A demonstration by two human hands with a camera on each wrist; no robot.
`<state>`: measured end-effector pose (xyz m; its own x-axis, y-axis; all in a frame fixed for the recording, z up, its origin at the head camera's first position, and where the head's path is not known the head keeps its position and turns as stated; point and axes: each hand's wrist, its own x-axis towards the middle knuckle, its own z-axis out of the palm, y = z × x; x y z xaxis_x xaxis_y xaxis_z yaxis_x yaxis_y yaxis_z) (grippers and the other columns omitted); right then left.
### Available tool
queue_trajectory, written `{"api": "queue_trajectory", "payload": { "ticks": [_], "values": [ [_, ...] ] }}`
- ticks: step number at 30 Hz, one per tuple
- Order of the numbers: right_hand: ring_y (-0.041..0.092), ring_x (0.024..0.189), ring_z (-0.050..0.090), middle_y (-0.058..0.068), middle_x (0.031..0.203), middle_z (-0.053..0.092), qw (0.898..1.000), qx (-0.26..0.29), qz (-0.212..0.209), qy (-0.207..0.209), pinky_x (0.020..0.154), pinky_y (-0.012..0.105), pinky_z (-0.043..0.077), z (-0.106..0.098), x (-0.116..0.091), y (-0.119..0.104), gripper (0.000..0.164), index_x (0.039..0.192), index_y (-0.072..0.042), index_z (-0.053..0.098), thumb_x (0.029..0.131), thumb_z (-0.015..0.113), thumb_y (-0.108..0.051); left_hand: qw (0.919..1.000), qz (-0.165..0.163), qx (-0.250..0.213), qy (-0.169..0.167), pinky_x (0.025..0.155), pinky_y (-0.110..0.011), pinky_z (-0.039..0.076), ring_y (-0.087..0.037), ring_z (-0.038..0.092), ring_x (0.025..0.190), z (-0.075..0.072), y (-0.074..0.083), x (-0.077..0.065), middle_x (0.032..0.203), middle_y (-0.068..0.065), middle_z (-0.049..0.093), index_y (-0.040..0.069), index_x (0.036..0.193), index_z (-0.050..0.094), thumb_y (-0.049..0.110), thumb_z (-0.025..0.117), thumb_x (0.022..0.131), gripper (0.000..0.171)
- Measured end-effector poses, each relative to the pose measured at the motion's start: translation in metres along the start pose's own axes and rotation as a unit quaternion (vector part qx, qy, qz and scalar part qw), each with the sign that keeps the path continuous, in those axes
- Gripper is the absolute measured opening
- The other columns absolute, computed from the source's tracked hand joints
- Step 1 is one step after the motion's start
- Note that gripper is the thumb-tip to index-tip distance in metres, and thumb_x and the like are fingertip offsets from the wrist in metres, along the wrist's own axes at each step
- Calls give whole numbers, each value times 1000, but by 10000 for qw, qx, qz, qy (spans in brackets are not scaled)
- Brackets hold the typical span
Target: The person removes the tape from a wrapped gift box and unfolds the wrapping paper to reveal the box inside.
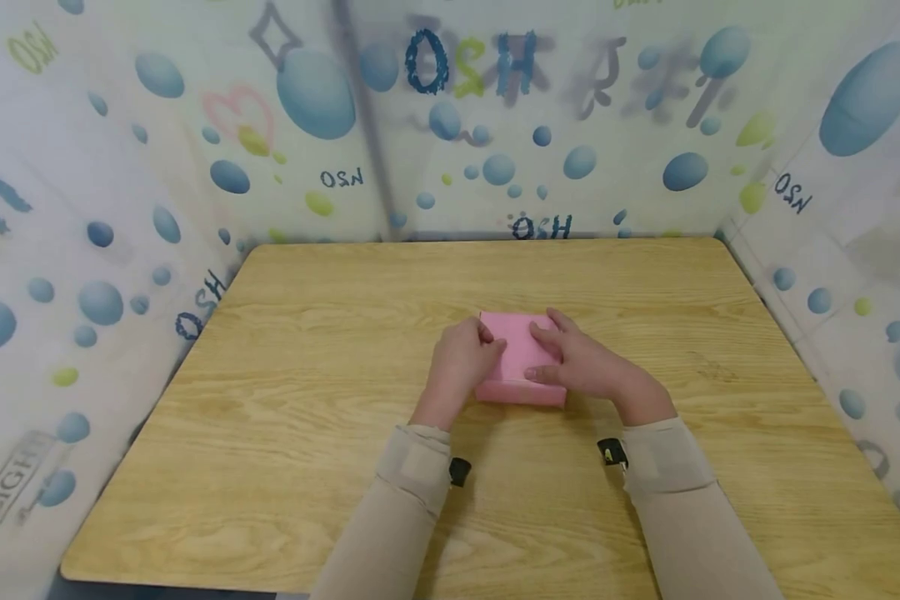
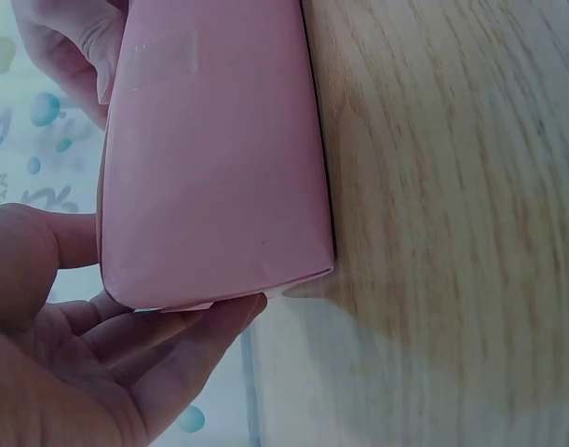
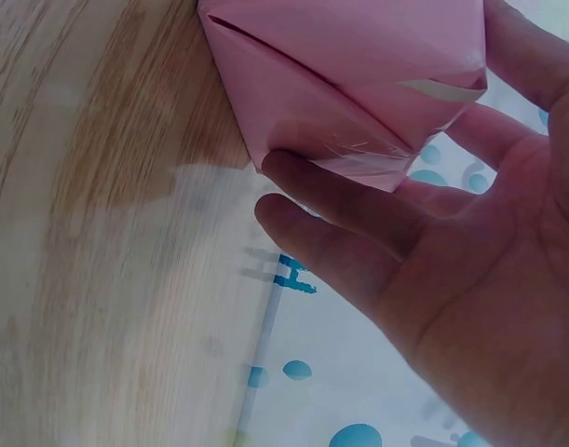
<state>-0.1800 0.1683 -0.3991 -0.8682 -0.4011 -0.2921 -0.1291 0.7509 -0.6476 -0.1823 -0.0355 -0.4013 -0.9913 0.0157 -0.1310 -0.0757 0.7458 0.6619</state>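
Observation:
A small box wrapped in pink paper lies on the wooden table, a bit right of its middle. My left hand holds its left end, thumb over the top and fingers bent against the end face. At the right end my right hand grips it, with thumb and a finger on top and other fingers on the side. Clear tape shows on the long front face in the left wrist view. Folded paper covers the right end in the right wrist view, with a pale strip at one fold.
The light wooden table reaches back to a wall printed with bubbles and letters. Similar walls stand close at the left and right. A small black clip-like piece is by the left cuff, another by the right.

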Motion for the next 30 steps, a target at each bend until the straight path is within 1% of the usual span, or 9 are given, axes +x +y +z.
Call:
{"api": "queue_trajectory", "payload": {
  "ticks": [4,8,11,14,16,18,20,24,30],
  "values": [
    [51,164,6,19,180,-5,10000,16,-8,-9,128,71,17,0,-1,2,82,170,-14,26,104,70,-34,10000,46,3,59,69,-31,51,-21,64,83,0,-1,-2,97,-9,73,8,102,69,27,70,104,20],
    [51,165,5,19,180,-6,10000,76,-34,13,129,70,15,0,0,3,83,170,-14,25,103,70,-35,9999,114,75,80,65,-30,49,-20,63,77,-1,0,-3,95,-11,73,6,101,69,22,66,105,16],
    [51,164,5,19,180,-6,9999,103,-45,12,129,70,15,0,0,3,84,170,-14,24,103,71,-35,9992,272,285,69,61,-29,47,-19,61,72,0,1,-4,92,-11,71,6,102,67,18,61,105,14],
    [51,164,6,19,180,-6,10000,88,-41,9,129,70,15,0,-1,3,84,170,-15,24,103,70,-34,9973,494,548,-6,54,-28,42,-16,55,64,0,3,-5,81,-7,64,7,116,65,16,58,107,14],
    [51,164,6,19,180,-6,10000,78,-38,7,129,70,16,0,-2,2,83,170,-15,24,103,70,-34,9956,636,679,-74,51,-27,39,-14,50,58,0,2,-5,75,-5,58,11,127,62,16,56,109,20],
    [52,164,6,19,180,-6,10000,83,-51,-2,129,71,16,0,-3,1,83,170,-15,24,103,70,-35,9945,751,729,-105,49,-26,37,-13,45,55,0,1,-4,71,-3,53,14,132,61,16,54,109,24],
    [52,164,5,20,180,-6,9999,101,-73,-12,128,71,15,-1,-3,0,83,170,-15,24,104,70,-35,9942,817,696,-114,50,-26,36,-12,44,55,0,-1,-4,71,-3,52,16,131,63,15,54,109,23],
    [52,164,5,20,180,-7,9999,139,-79,-37,129,71,15,-1,-3,1,83,170,-14,24,104,70,-36,9944,860,600,-102,53,-27,38,-14,47,58,1,-5,-2,77,-6,57,13,122,67,14,56,108,18],
    [52,164,5,20,180,-6,9999,72,-77,-51,129,70,16,-1,-2,1,82,170,-14,25,104,69,-35,9973,623,358,-162,60,-30,44,-18,56,69,2,-6,0,85,-5,64,13,116,66,30,62,108,19]
  ]
}}
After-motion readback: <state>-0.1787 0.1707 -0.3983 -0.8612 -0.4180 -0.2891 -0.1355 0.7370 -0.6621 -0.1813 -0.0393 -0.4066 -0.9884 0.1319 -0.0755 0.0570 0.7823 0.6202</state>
